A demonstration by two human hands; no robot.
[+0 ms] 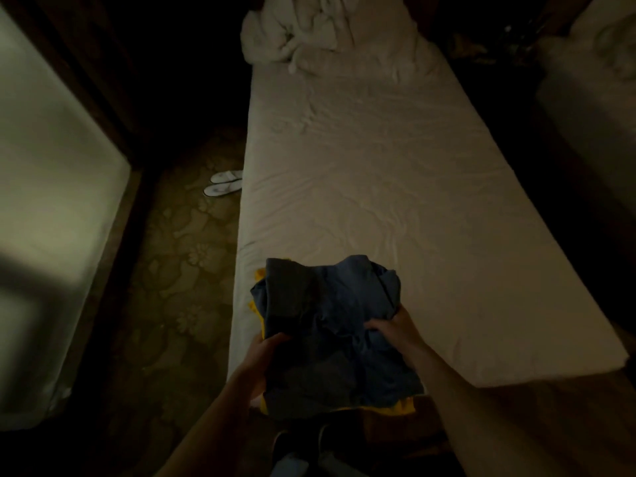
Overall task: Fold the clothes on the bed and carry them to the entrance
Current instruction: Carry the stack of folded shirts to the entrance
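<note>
The left hand point(263, 352) curls round the left edge of a stack of clothes point(330, 332), fingers tucked beneath and mostly hidden by the cloth. The right hand point(395, 333) grips the right side, thumb pressed on top of the dark blue fabric, fingers wrapped under. The stack is dark blue on top with a yellow garment point(402, 406) showing along its bottom and left edges; it sits at the near left corner of the bed point(413, 208), though whether it rests on the sheet or is lifted off I cannot tell. A rumpled white duvet point(323, 32) lies at the far end. White slippers point(223, 183) lie on the patterned carpet point(182, 270) beside the bed.
</note>
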